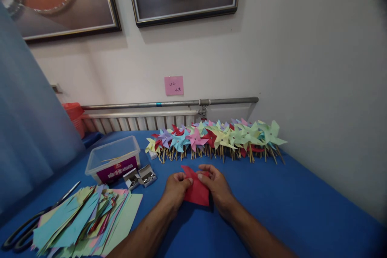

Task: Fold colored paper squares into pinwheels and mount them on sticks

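Red paper square (196, 190) sits between both hands on the blue worktop (302, 201): left hand (176, 188) pinches its left corner w/ thumb & fingers pressed together, right hand (217, 185) pinches the top-right edge, both about equally near, the sheet's long diagonal running top-left to bottom-right. Just left & beyond are two small open metal boxes (140, 176) w/ shiny bits inside, then a clear plastic tub (113, 160) holding what looks like a few thin sticks; loose coloured sheets (87, 221) & scissors (30, 225) lie further left, a row of finished pinwheels (217, 139) at the back.
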Demonstrator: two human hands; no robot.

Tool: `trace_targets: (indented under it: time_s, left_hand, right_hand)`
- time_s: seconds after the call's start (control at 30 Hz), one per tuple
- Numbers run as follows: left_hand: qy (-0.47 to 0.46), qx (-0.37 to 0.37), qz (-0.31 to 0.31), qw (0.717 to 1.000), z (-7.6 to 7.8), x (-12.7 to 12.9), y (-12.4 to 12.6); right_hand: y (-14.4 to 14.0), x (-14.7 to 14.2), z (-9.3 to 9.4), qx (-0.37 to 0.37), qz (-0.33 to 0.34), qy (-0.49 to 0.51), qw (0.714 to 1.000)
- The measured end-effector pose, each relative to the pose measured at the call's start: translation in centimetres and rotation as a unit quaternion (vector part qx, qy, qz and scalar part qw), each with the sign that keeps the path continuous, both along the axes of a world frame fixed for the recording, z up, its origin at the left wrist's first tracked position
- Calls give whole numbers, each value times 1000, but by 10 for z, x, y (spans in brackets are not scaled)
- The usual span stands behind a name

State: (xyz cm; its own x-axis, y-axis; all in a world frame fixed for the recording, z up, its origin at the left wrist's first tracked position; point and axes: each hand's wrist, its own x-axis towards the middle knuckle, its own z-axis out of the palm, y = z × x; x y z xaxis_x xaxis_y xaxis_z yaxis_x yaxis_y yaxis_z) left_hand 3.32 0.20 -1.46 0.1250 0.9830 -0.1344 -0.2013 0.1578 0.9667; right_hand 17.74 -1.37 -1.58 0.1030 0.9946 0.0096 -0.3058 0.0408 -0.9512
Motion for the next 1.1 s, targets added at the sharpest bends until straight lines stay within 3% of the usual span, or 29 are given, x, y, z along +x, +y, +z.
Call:
trace_targets:
  time_s: [0.17, 0.27, 0.53, 0.73, 0.87, 1.1]
  left_hand:
    - [-42, -13, 37, 998, 7, -1, -1]
    - [-44, -5, 37, 998, 8, -1, 0]
    - [-42, -6, 21, 999, -2, 2, 2]
    - [-61, -13, 8, 998, 9, 0, -5]
    - [-82, -20, 33, 996, 15, -1, -7]
    - [-65, -12, 23, 998, 12, -1, -6]
  right_hand:
    - [-9, -9, 1, -31, 25, 91, 995]
    - [-9, -14, -6, -14, 38, 61, 997]
    - [1, -13, -13, -14, -30, -26, 999]
    - [2, -9, -16, -1, -40, -54, 998]
    - [4, -6, -21, 5, -41, -48, 998]
    - [5, -4, -22, 9, -44, -70, 996]
